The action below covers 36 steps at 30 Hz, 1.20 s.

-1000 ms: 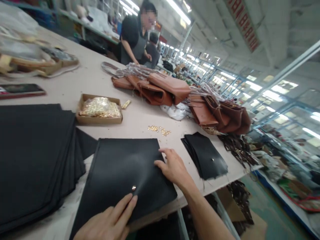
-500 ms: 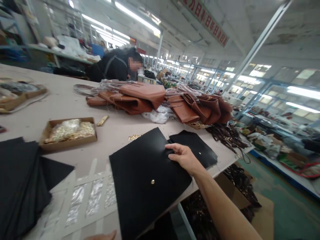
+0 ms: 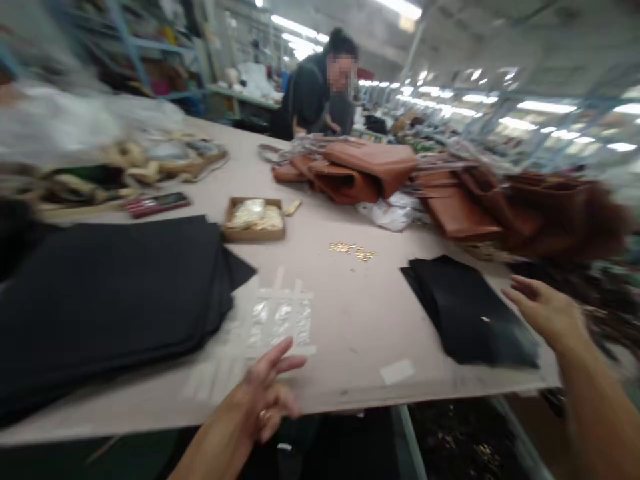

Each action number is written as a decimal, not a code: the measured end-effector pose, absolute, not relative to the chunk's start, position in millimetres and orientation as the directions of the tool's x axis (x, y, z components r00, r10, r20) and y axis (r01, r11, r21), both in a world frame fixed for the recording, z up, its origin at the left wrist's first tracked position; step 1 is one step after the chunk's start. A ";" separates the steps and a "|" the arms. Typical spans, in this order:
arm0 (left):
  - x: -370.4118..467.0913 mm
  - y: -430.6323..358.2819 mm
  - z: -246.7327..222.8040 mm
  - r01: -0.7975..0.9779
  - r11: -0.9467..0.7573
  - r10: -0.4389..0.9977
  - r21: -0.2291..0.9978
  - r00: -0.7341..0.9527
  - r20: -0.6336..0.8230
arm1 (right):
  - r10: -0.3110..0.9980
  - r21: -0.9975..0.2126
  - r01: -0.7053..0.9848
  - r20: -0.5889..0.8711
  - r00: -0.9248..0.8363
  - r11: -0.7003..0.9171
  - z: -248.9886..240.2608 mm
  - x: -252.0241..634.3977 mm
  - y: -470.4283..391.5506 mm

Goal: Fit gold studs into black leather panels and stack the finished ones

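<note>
My left hand point(image 3: 273, 387) hovers over the table's front edge, fingers apart and nothing in them. Just beyond it, clear plastic packets point(image 3: 280, 317) are taped flat to the tabletop. At the right, my right hand point(image 3: 547, 310) is open beside a stack of black leather-like sheets point(image 3: 465, 307), its fingers near the right edge; contact is unclear. The top sheet bears a small gold stud point(image 3: 485, 319). A larger pile of black sheets point(image 3: 115, 287) lies at the left. Small gold metal pieces point(image 3: 353, 251) are scattered mid-table.
An open cardboard box point(image 3: 255, 235) of bagged gold parts stands near the large pile. Brown bags point(image 3: 370, 163) line the far side, with a person point(image 3: 315, 93) bending behind them. A white slip point(image 3: 397, 371) lies near the front edge point(image 3: 345, 403).
The black sheet with the gold stud has gone from mid-table to the right-hand stack, and my right hand is off it. My left hand has come further into view. The camera has turned left.
</note>
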<state>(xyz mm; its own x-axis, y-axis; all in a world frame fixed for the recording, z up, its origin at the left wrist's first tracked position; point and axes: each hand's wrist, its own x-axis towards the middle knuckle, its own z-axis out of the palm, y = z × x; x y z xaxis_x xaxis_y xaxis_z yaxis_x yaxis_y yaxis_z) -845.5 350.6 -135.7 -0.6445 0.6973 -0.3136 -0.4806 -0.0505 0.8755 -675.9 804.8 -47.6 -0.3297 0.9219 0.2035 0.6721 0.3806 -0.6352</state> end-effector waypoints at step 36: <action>-883.3 228.6 -116.1 -0.274 -0.485 -0.072 0.830 -0.934 -0.351 | -0.053 -0.972 0.166 -0.177 -0.983 0.166 -100.5 -937.1 433.9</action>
